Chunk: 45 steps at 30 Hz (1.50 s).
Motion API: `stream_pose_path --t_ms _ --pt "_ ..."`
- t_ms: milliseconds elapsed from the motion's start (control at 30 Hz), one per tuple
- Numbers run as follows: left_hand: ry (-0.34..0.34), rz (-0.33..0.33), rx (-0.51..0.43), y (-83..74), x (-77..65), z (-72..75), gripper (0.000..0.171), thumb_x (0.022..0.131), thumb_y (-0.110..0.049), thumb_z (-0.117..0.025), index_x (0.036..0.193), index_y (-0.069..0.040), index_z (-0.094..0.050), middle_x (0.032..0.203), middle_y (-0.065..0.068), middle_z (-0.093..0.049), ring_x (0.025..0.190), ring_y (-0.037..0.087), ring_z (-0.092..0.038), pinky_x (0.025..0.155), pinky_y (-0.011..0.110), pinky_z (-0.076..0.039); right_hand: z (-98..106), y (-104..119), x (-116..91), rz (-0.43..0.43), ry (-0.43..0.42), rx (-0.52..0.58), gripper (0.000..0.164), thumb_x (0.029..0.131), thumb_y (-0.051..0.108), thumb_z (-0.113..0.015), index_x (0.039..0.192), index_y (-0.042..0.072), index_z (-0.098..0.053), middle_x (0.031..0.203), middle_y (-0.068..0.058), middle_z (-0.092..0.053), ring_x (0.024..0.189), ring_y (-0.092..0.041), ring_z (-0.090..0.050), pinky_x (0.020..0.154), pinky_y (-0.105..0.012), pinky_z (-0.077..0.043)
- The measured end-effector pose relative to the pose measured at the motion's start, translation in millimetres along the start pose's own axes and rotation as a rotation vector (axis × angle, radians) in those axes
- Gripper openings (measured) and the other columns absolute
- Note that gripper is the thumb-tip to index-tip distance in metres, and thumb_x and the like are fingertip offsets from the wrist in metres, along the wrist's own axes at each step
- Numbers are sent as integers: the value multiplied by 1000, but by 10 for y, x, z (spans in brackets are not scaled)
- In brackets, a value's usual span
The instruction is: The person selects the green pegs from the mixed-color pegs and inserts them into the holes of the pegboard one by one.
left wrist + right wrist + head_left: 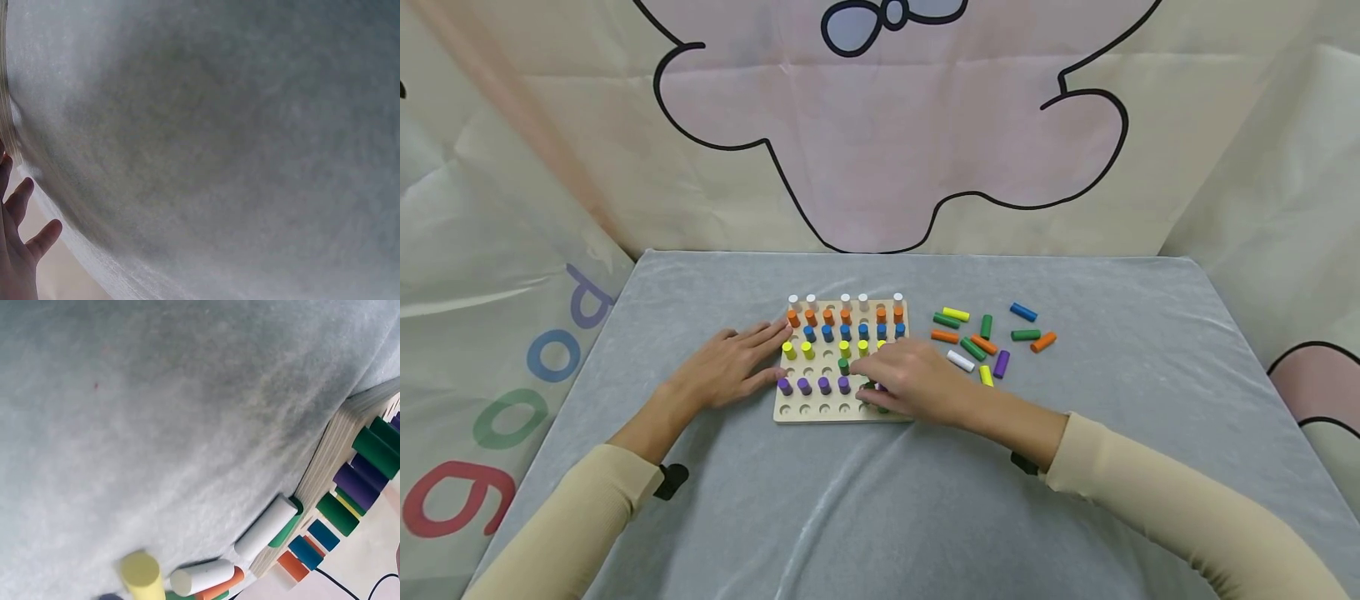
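A pale wooden pegboard lies on the table with rows of white, orange, blue, yellow, green and purple pegs. My left hand is spread at the board's left side, its fingertips touching that edge. In the left wrist view, part of the left hand shows at the edge with fingers apart. Over the board's front right part, my right hand bends its fingers and thumb around a dark green peg, partly hidden. The right wrist view shows green pegs and purple pegs standing in the board.
Loose pegs lie right of the board: a white peg, a purple peg, a blue peg, a yellow peg, and several green and orange ones. Grey cloth covers the table. A printed curtain hangs behind.
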<state>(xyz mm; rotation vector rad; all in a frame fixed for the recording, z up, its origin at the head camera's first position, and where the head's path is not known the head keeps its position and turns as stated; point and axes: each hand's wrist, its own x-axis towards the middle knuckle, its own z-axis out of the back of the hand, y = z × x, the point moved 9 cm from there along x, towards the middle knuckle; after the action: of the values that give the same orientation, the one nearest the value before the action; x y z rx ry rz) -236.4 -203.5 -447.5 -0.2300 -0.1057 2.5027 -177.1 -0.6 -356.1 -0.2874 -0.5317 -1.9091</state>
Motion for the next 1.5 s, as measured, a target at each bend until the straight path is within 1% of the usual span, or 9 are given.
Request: stream_pose_path --t_ms 200,433,667,867,1133,1200,1300,1400,1500 --pt "-5 -4 2 3 -1 -1 75 101 -57 -44 159 -15 -23 164 10 -23 147 35 -30 104 62 -35 -86 21 5 2 36 8 27 88 23 -78 109 8 -71 90 -1 -74 79 -12 -67 75 -27 -53" --pt "-4 -5 -1 1 -1 1 74 101 -57 -43 159 -15 -24 164 9 -22 147 34 -29 104 62 -34 -207 35 -3 34 65 -51 26 88 24 -78 108 9 -72 82 2 -70 72 -11 -61 73 -26 -52" --pt "3 4 -6 3 -1 2 75 101 -58 -43 159 -16 -23 164 8 -21 147 34 -29 105 62 -34 -262 36 -2 25 76 -52 27 88 24 -79 110 10 -72 87 2 -73 78 -11 -66 78 -28 -53" --pt "-3 -1 -9 2 -5 -3 74 101 -57 -43 159 -15 -23 164 8 -21 147 34 -29 105 62 -34 -270 16 6 15 71 -53 27 87 24 -79 109 10 -73 84 3 -72 75 -11 -64 75 -27 -52" --pt "-3 0 -5 1 -6 -3 74 101 -57 -43 159 -15 -23 164 7 -21 147 34 -28 105 62 -34 -350 -8 -17 -10 142 -20 30 91 27 -75 115 9 -71 91 1 -73 81 -12 -65 82 -30 -53" --pt "0 2 -7 -1 -7 0 74 101 -57 -42 160 -15 -23 165 7 -21 147 34 -28 105 62 -34 -345 -10 -23 -16 137 -10 31 91 26 -75 116 9 -71 92 0 -73 82 -12 -66 84 -31 -53" --pt "3 3 -9 0 -9 -1 74 102 -57 -42 160 -15 -23 165 7 -20 148 34 -27 105 62 -34 -310 -14 -35 -9 104 -5 31 90 26 -76 115 8 -71 93 0 -73 83 -12 -66 82 -30 -53" --pt "4 0 -10 -2 -8 -3 74 102 -58 -42 160 -16 -23 165 7 -19 148 34 -27 105 62 -34 -220 -34 -50 -1 54 -3 29 90 26 -76 112 7 -71 93 -2 -73 83 -13 -66 81 -31 -53" --pt "4 0 -11 -3 -10 -4 74 101 -58 -42 160 -16 -23 165 7 -19 148 34 -27 105 62 -34 -101 -104 -75 -21 19 0 30 90 27 -76 110 6 -72 97 -4 -74 88 -15 -67 83 -34 -53"
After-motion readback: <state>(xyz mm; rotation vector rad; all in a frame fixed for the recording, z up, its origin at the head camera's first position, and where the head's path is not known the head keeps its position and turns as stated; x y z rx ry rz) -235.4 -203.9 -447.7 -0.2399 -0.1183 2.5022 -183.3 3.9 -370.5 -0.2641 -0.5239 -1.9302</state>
